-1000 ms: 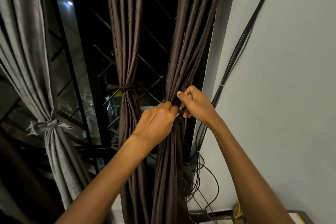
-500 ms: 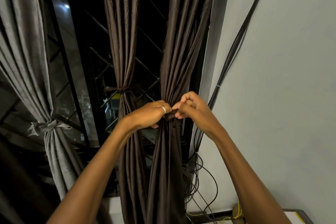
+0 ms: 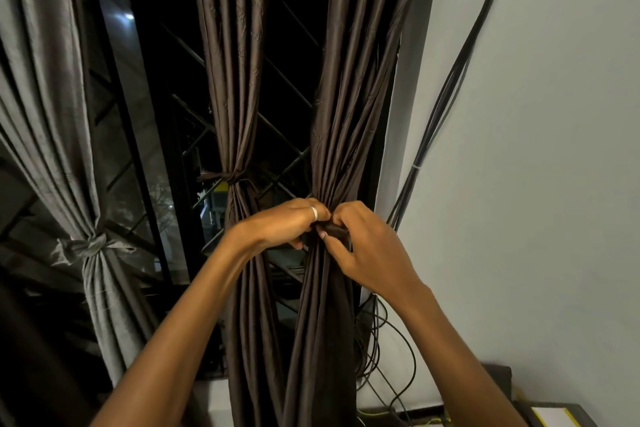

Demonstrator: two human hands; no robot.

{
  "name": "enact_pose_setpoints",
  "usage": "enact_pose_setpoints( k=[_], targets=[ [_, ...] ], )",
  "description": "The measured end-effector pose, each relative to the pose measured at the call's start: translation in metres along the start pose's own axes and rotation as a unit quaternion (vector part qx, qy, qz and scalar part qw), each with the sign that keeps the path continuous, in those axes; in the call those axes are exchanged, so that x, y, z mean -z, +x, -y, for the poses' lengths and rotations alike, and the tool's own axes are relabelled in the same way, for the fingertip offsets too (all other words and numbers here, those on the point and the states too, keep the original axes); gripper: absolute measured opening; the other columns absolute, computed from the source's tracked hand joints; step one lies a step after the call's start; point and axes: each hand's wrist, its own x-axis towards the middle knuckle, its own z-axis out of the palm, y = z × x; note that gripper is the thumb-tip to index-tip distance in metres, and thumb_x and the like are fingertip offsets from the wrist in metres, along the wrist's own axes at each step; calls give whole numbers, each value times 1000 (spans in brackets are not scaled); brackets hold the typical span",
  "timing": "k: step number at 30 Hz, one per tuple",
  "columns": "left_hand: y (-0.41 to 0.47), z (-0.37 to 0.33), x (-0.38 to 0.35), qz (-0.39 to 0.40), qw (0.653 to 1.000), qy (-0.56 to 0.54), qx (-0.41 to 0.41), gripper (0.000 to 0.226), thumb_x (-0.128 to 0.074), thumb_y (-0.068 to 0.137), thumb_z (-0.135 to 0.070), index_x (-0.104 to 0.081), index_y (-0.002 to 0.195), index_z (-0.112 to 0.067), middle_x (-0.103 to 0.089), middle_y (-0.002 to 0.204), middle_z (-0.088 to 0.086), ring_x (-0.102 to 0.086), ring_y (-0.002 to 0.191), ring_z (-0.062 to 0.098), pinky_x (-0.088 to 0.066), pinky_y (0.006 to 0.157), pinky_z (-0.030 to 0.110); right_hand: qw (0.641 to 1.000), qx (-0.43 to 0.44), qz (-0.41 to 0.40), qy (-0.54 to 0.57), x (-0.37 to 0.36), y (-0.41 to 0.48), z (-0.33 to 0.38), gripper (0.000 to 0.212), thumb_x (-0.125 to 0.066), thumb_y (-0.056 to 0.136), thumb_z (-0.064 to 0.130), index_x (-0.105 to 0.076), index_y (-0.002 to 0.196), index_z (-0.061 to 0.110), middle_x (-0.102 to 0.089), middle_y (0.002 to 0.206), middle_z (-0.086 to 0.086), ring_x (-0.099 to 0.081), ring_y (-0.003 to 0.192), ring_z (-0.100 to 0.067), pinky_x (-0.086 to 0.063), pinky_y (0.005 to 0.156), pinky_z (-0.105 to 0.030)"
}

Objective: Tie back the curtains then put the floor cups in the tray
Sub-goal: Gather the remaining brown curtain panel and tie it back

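Observation:
A dark brown curtain (image 3: 349, 87) hangs bunched at the right of the window. My left hand (image 3: 287, 224) and my right hand (image 3: 367, 246) meet at its waist, each pinching the dark tie strip (image 3: 334, 230) wrapped round the bunch. A silver ring shows on my left hand. The middle brown curtain (image 3: 235, 80) hangs tied with a knot (image 3: 230, 177). At the left a grey curtain (image 3: 52, 107) is tied too, its knot (image 3: 91, 243) lower down. No cups or tray are in view.
A dark window with a diagonal grille (image 3: 287, 135) lies behind the curtains. Black cables (image 3: 446, 94) run down the white wall (image 3: 536, 166) and loop near the floor. A dark box with a yellow-edged sheet (image 3: 554, 414) sits at the bottom right.
My hands turned at the right curtain's waist: the left rolled over so its ring shows, the right shifted slightly lower onto the tie. The view tilted a little.

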Motion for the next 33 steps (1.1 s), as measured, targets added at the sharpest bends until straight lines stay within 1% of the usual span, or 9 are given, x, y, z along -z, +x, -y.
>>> enact_pose_setpoints(
  k=[6,12,16,20,23,25,29,31,33],
  targets=[
    [5,13,-5,-1,997,59,-50,15,-51,104,-21,-63,112,-21,-48,111,-4,-57,101,10,-53,70,17,997,20,43,-56,5,-1,-7,24,-53,103,30,-63,113,11,-64,114,-2,-63,90,-17,-55,68,-32],
    [5,30,-16,-58,995,5,-86,34,-55,103,-10,-59,136,-17,-49,121,-8,-60,108,10,-59,81,18,996,-7,54,-73,0,1,-10,31,-44,108,28,-66,118,9,-66,121,-6,-68,93,-20,-59,75,-34],
    [3,43,-31,-174,975,-62,-126,35,-60,101,-10,-64,134,-18,-62,127,-4,-65,111,5,-60,80,20,997,-46,50,-21,-4,2,-15,28,-48,107,26,-67,119,9,-66,122,-6,-68,98,-19,-55,85,-27],
    [-1,56,-49,-304,934,-110,-153,30,-69,95,-10,-71,125,-15,-74,117,3,-71,100,0,-61,76,21,996,-81,36,27,-10,-1,-18,26,-52,105,27,-70,114,9,-62,128,-5,-63,106,-11,-52,93,-22],
    [-2,63,-61,-380,904,-108,-162,25,-75,90,-12,-77,115,-13,-78,108,0,-74,94,3,-63,80,28,994,-94,-15,43,-16,-6,-17,20,-60,102,25,-72,103,10,-46,135,-5,-51,103,4,-42,93,-5],
    [-3,66,-66,-417,886,-102,-174,24,-77,87,-9,-79,111,-12,-78,105,-5,-74,97,4,-61,86,29,993,-106,-25,48,-18,-8,-18,18,-63,100,23,-73,102,9,-45,131,-6,-47,103,6,-37,95,-2],
    [-3,67,-72,-472,851,-83,-216,23,-81,82,-3,-80,104,-9,-77,100,-9,-73,97,0,-57,87,18,993,-108,-13,49,-15,-3,-17,23,-61,102,26,-75,106,9,-57,112,-1,-56,95,-2,-47,90,-14],
    [-5,66,-71,-474,851,-87,-209,21,-82,82,-6,-80,102,-10,-77,98,-10,-73,94,-1,-56,85,15,993,-106,4,46,-12,0,-17,23,-59,102,28,-75,107,13,-64,104,1,-61,92,-6,-52,86,-24],
    [-9,68,-66,-466,860,-95,-184,19,-81,85,-11,-80,102,-18,-77,90,-16,-72,79,-4,-56,72,14,994,-108,6,35,-7,2,-23,23,-58,103,28,-76,105,14,-67,99,1,-63,87,-9,-53,81,-27]
  ],
)
